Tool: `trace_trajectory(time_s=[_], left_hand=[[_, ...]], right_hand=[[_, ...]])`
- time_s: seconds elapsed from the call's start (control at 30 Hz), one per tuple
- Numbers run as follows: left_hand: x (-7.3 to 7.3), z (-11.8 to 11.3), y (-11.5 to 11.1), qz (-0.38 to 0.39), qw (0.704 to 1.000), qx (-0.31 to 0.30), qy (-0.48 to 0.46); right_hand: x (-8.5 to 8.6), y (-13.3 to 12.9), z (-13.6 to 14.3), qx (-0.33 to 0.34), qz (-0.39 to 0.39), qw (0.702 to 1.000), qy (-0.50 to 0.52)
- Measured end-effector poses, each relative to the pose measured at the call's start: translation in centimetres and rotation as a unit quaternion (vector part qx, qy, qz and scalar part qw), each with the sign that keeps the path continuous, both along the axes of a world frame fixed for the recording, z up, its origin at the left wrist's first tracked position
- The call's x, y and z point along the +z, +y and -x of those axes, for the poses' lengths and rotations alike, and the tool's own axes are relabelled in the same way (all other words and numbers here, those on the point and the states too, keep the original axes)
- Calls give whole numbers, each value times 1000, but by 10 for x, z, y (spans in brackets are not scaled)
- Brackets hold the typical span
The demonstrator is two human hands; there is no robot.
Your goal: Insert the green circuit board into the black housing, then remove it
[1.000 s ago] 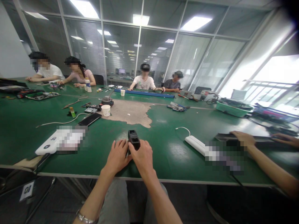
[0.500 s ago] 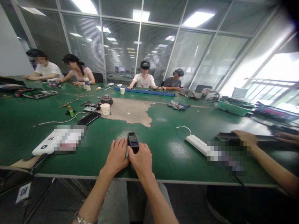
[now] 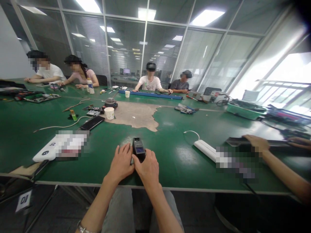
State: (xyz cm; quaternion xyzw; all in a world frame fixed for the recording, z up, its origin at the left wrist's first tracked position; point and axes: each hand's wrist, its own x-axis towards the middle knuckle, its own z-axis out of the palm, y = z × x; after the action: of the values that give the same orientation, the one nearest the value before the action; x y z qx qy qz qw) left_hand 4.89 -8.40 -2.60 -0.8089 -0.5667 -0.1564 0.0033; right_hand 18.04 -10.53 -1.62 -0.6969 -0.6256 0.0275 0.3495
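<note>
A small black box-shaped device [image 3: 137, 145] with a little dark screen and small buttons stands on the green table in front of me. My right hand [image 3: 148, 165] wraps its near right side, thumb at the near end and fingers along the right; its lower part is hidden. My left hand [image 3: 120, 160] lies low on the table along the device's left side, fingers stretched forward and slightly apart, the index side against it. A greyish edge shows between my two thumbs, too covered to name.
On the left lie a white power bank [image 3: 46, 152], a black phone [image 3: 92, 123] and a paper cup [image 3: 109, 113]. A white bar-shaped device [image 3: 205, 150] lies right, near a co-worker's hand [image 3: 257, 144] on a dark panel. Several people sit across the table [image 3: 175, 139].
My right hand has eased slightly right and its thumb has slid a little down the device's near end. The device and my left hand stay in place.
</note>
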Motion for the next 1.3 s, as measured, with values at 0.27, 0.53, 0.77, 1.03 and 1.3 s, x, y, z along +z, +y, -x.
trace_trajectory(time_s=[0.27,0.53,0.77,1.03,1.3], left_hand=[[-2,1,-1,-4,1000,-4,-16],[2,1,-2,12,999,-18,-28],[5,0,-3,12,999,-20,-29],[8,0,-5,21,999,-20,-30],[6,0,-5,-1,999,-27,-28]], right_hand=[[-13,-5,-12,36,-59,997,47],[1,-1,-6,26,-14,999,42],[7,1,-1,16,4,1000,16],[13,3,0,16,-21,1000,10],[37,1,-5,21,-54,998,32]])
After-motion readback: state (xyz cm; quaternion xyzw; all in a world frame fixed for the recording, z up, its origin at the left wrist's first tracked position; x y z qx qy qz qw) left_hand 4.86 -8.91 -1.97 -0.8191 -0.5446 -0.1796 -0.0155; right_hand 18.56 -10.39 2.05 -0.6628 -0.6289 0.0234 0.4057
